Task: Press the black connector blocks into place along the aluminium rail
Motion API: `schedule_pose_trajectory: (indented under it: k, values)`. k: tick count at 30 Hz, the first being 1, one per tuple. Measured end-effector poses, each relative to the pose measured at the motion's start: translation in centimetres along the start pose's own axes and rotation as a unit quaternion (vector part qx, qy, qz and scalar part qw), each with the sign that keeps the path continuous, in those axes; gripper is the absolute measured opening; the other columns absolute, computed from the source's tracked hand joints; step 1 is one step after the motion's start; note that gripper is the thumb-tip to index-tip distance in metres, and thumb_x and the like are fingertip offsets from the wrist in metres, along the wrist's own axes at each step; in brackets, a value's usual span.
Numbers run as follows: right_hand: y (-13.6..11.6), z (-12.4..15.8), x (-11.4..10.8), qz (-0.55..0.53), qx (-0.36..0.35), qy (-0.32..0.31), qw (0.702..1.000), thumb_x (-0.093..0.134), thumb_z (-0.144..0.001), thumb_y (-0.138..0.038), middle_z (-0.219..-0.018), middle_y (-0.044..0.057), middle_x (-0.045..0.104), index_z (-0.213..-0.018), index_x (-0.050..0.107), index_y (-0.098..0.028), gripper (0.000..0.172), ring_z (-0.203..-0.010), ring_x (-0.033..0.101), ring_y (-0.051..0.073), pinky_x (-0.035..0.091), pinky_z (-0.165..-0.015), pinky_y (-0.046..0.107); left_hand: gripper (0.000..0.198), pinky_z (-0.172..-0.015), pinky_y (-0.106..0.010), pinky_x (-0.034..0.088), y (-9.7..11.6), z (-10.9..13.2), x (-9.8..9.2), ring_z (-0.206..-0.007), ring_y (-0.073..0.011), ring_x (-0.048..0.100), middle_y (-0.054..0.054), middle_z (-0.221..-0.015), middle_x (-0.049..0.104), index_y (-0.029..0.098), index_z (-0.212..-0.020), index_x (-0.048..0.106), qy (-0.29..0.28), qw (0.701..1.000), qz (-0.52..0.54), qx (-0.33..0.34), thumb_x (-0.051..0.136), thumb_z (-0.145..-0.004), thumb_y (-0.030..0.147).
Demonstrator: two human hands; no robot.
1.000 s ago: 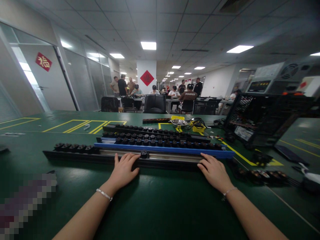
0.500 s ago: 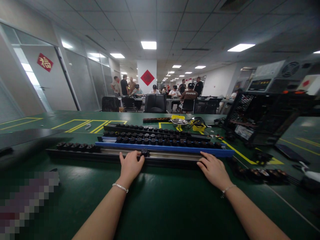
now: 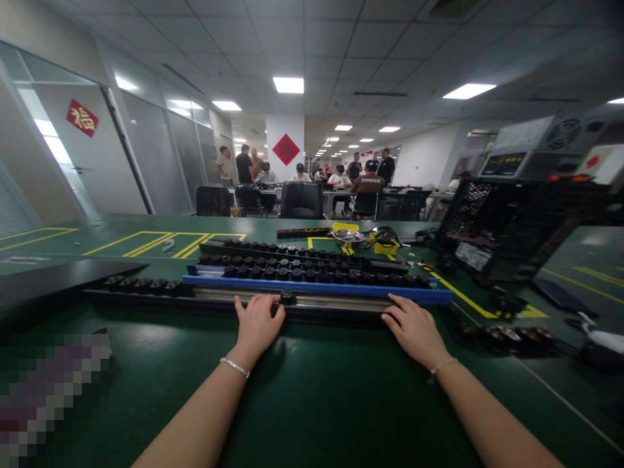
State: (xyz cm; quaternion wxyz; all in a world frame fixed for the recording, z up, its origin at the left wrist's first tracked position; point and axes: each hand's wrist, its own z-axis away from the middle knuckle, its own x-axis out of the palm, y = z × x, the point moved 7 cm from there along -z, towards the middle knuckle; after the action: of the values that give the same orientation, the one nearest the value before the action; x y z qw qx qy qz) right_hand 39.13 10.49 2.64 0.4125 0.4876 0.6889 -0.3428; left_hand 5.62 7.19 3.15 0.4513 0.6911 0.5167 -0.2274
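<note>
A long black power-track rail (image 3: 336, 314) lies across the green table in front of me. Its metal-lined channel holds a row of black socket modules (image 3: 141, 286) at the left end and one single socket module (image 3: 287, 297) near the middle. My left hand (image 3: 260, 326) is bent over the rail, its fingertips against the left side of that single module, thumb at the front edge. My right hand (image 3: 415, 330) grips the rail farther right, fingers over the top and thumb in front. Directly behind runs a rail with a blue edge (image 3: 322, 290).
More rails filled with black modules (image 3: 292, 249) lie farther back. An opened computer case (image 3: 511, 221) stands at the right, with loose black modules (image 3: 517, 338) before it. A metal dish (image 3: 347, 236) and cables sit at the back. A dark flat panel (image 3: 58, 283) lies left.
My left hand and the single module have slid slightly right along the rail. My right hand keeps its place on it. The view has shifted a little.
</note>
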Motion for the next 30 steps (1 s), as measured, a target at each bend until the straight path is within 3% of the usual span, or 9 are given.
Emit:
schedule_pose_trajectory:
  k: [25,30]
  values:
    - [-0.3,0.1,-0.4,-0.01,0.01,-0.011,1.0,0.031,-0.087,-0.048,-0.131,0.005,0.049,-0.1,0.064,-0.027,0.04,-0.121,0.04,0.025,0.032,-0.097,0.047,0.033,-0.11,-0.051,0.007,3.0,0.6,0.9,-0.112,-0.0199,0.051,0.0,-0.112,0.065,0.029,-0.11,0.058,-0.066,0.991,-0.004,0.116,0.046,-0.08,0.031]
    - [-1.3,0.2,-0.5,-0.028,-0.023,-0.003,0.999,0.038,-0.085,-0.045,-0.136,0.007,0.044,-0.115,0.056,-0.027,0.04,-0.119,0.043,0.025,0.031,-0.098,0.047,0.038,-0.11,-0.053,0.003,3.7,0.9,1.2,-0.113,-0.0212,0.049,-0.001,-0.115,0.063,0.03,-0.117,0.054,-0.086,0.988,-0.016,0.124,0.047,-0.08,0.032]
